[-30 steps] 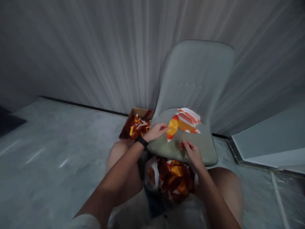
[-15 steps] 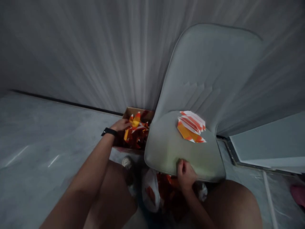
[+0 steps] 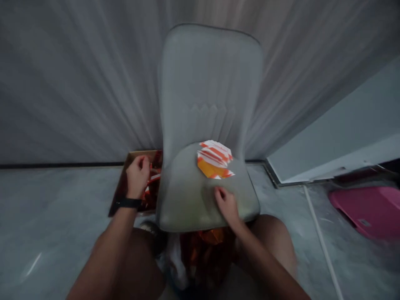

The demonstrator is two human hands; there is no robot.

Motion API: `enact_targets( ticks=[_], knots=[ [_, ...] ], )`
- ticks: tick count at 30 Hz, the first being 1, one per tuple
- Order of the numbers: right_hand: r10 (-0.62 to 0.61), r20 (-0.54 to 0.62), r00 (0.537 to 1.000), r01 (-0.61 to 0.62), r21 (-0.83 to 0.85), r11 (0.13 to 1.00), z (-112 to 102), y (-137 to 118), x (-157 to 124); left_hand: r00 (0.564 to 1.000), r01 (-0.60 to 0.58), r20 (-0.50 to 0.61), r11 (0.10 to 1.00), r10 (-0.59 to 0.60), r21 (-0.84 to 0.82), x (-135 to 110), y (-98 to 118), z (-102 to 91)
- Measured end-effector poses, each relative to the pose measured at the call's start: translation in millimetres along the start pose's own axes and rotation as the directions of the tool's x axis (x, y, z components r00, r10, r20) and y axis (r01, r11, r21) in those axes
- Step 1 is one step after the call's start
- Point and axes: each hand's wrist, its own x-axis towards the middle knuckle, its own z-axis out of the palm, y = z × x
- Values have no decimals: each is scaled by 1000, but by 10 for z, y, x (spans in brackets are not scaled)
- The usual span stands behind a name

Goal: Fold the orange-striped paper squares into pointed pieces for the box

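My left hand [image 3: 137, 177] hangs with curled fingers over a cardboard box [image 3: 125, 179] of crumpled orange-and-red paper pieces, and the hand hides part of the box. My right hand [image 3: 225, 204] rests on the grey padded chair seat [image 3: 184, 196], its fingertips curled against the cushion. It is a little in front of a small stack of folded orange, red and white paper [image 3: 215, 160]. Between my knees sits a white plastic bag [image 3: 173, 266] holding more orange paper [image 3: 211, 236], partly hidden under the seat's edge.
The chair's tall grey back [image 3: 209, 83] stands against a pleated grey curtain [image 3: 71, 83]. A pink plastic object [image 3: 365, 212] lies on the pale floor at the right, and a thin white strip [image 3: 318, 237] runs across the floor beside it.
My view has swung left, so the chair now appears centred. My left hand has moved further over the box, and my right hand has shifted back onto the seat. The paper stack looks unchanged.
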Motion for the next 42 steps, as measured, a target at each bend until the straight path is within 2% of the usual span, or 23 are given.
enact_targets(
  ticks=[1,3,6,8,11,14,18,23,26,29,33,38,40,42],
  knots=[
    [-32,-13,999,31,-13,999,-114,14,209,999,-53,-12,996,53,-66,-90,185,150],
    [-64,-6,998,63,-93,994,-259,44,592,987,-145,51,977,154,-154,-265,520,468],
    [-10,83,997,35,-301,953,-223,75,947,949,-186,215,960,230,-209,-450,864,922],
    [30,113,993,16,-385,923,-101,90,1020,935,-154,288,967,209,-201,-514,962,1154],
    [31,148,989,17,-315,949,59,113,998,926,-103,350,987,142,-127,-547,966,1348],
    [-56,142,988,76,-136,988,135,108,953,916,-80,378,986,131,-149,-527,917,1403],
    [-157,106,982,153,46,987,197,42,888,883,29,448,936,140,-351,-493,907,1408],
    [-41,91,995,8,336,942,261,-39,768,795,330,599,763,92,-556,-549,964,1360],
    [23,90,996,-62,466,882,255,-90,720,771,381,625,699,122,-605,-594,976,1307],
    [71,81,994,-103,523,846,243,-121,708,743,410,651,661,157,-628,-615,967,1269],
    [101,88,991,-133,562,816,266,-100,718,730,405,654,645,198,-648,-606,939,1279],
    [114,28,993,-111,537,836,283,-76,720,742,365,636,667,213,-649,-579,910,1337],
    [108,39,993,-113,505,856,266,-77,729,760,261,595,715,261,-648,-576,908,1333],
    [91,82,992,-119,474,872,234,-70,755,767,76,535,779,353,-622,-578,913,1306]
  ],
)
